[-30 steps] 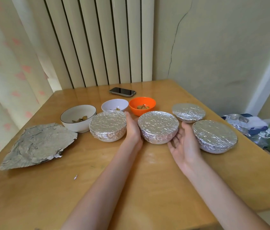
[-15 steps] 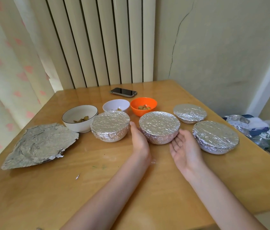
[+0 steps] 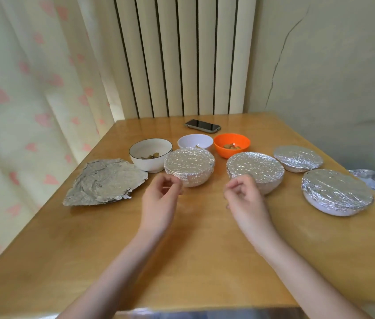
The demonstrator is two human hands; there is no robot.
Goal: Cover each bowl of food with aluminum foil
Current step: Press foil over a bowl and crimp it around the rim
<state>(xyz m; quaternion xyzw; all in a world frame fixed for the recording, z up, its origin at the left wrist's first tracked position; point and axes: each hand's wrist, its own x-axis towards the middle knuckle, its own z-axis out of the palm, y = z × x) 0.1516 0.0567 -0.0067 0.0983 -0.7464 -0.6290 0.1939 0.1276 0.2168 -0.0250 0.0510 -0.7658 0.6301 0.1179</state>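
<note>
Head view, left to right: a crumpled foil sheet (image 3: 103, 181) lies at the table's (image 3: 204, 261) left, beside a black-rimmed white bowl (image 3: 150, 154), a small white bowl (image 3: 195, 141) and an orange bowl (image 3: 231, 145), all uncovered. Four foil-covered bowls (image 3: 255, 168) stand nearer and rightward. The left hand (image 3: 161, 199) and right hand (image 3: 242, 196) hover loosely curled, holding nothing. I judge one wrap done; next, lifting the sheet onto an open bowl. A phone (image 3: 202, 125), curtain and cracked wall lie behind.
</note>
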